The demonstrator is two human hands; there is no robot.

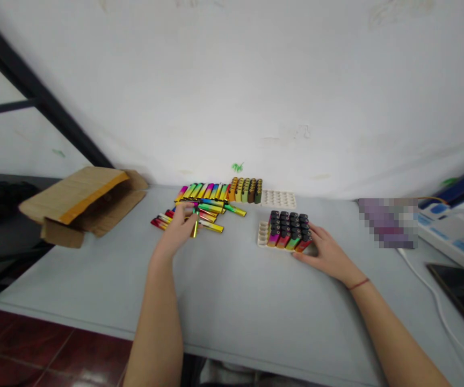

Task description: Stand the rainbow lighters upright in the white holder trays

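Note:
My left hand [178,230] is closed around a shiny gold lighter case [195,223], held near upright at the edge of a loose pile of metallic coloured cases [211,227]. My right hand [327,252] holds the right side of a white rack [262,234], thumb at the front corner and fingers along the side. Rows of black-topped lighters [289,231] with bright metallic bodies stand in that rack; its left column of holes has none in it. The tips of my right fingers are partly hidden behind the lighters.
Behind the pile lies a row of coloured cases [202,191], beside a block of upright gold-topped pieces [246,190] and another white rack [279,199]. An open cardboard box [91,196] is at left. A power strip [453,231], white cable [429,293] and phone [463,293] lie right.

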